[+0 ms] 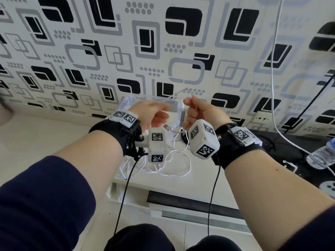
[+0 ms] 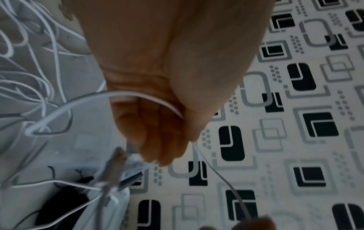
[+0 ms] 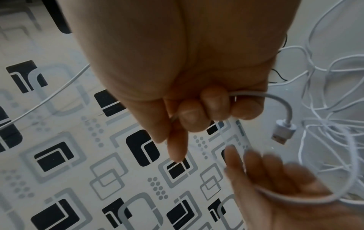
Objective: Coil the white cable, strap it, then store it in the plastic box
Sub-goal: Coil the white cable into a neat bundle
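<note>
The white cable (image 1: 172, 167) lies mostly in a loose tangle on the white table (image 1: 181, 185). Both hands are raised above it. My right hand (image 1: 201, 113) grips the cable (image 3: 256, 95) in curled fingers near its end, and the USB plug (image 3: 282, 133) dangles below. My left hand (image 1: 155, 113) holds a loop of the cable (image 2: 98, 101) under its thumb; this hand (image 3: 275, 179) is blurred in the right wrist view. A short stretch runs between the hands. The clear plastic box (image 1: 130, 102) stands behind the hands by the wall. A thin black tie (image 1: 184, 139) lies on the table.
A water bottle (image 1: 322, 156) lies on a black surface (image 1: 281, 147) at the right. Another white cord (image 1: 273, 69) hangs down the patterned wall near a socket (image 1: 261, 118). The table's front edge is just before my knees.
</note>
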